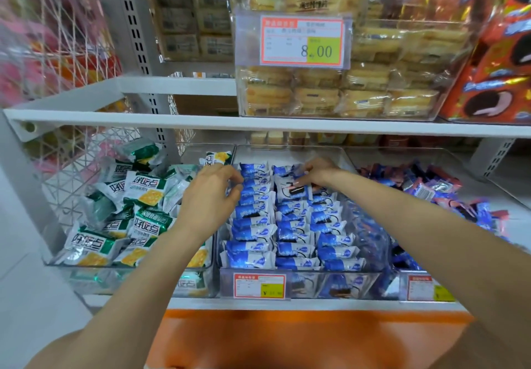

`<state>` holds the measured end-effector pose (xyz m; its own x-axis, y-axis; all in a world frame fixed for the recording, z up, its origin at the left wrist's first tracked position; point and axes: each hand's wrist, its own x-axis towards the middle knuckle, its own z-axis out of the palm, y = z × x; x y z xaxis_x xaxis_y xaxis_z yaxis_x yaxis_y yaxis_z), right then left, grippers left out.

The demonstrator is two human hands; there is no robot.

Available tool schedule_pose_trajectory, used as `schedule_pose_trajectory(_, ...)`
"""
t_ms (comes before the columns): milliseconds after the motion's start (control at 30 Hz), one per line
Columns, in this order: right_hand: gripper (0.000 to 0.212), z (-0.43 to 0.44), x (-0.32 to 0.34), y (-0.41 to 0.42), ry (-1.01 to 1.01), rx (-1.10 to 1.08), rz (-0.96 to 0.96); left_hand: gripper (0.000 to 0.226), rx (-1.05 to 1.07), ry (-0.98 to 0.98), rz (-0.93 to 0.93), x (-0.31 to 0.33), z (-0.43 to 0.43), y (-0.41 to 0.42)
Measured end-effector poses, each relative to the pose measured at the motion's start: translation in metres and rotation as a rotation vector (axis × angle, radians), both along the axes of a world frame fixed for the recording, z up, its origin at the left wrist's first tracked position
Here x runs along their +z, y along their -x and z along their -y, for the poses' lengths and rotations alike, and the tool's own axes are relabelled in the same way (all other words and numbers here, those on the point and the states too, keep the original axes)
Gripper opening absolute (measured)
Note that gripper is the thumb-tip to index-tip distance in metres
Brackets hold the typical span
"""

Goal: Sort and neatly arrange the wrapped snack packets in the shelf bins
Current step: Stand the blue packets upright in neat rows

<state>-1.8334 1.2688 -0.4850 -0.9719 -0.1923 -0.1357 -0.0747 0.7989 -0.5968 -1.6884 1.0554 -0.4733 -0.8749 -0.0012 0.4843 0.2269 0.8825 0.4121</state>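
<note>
Straightening rows in middle bin [290, 153]: left hand [212, 193] pinches a back-row blue packet [254, 181], right hand [316, 176] grips a second packet [293, 190]; next, probably seat both upright, aligned.

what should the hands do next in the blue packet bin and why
Probably stand the flat-lying packet under the right hand upright into the middle row: it lies face up while the others stand in rows. The left hand touches the left row.

The middle packets [287, 225] are blue and white, seemingly printed with dark biscuits. The left packets [120, 213] are green, white and yellow. The right packets [448, 193] mix blue and pink. The near price tag [259, 285] is white, red-bordered.
</note>
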Motion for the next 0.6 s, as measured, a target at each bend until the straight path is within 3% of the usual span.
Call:
schedule_pose_trajectory(100, 0.036, 0.005, -0.004, 0.001, 0.029, -0.002, 0.002, 0.013, 0.006, -0.012, 0.001, 0.000, 0.001, -0.001)
schedule_pose_trajectory(167, 0.029, 0.005, 0.001, 0.000, 0.157, -0.020, 0.058, 0.012, 0.004, -0.015, -0.002, 0.000, 0.003, 0.000)
schedule_pose_trajectory(233, 0.037, 0.001, 0.011, 0.000, 0.273, -0.041, 0.080, 0.012, 0.001, -0.013, -0.006, 0.000, 0.005, 0.000)
schedule_pose_trajectory(400, 0.064, -0.008, 0.032, 0.004, 0.064, 0.069, -0.209, 0.012, -0.016, -0.004, 0.003, -0.001, 0.003, 0.000)
schedule_pose_trajectory(533, 0.035, -0.001, 0.027, -0.006, -0.241, 0.214, -0.206, 0.012, -0.026, 0.009, 0.005, -0.003, 0.001, 0.000)
schedule_pose_trajectory(600, 0.038, 0.007, 0.016, -0.011, -0.352, 0.261, -0.167, 0.012, -0.027, 0.009, 0.010, -0.003, 0.002, 0.000)
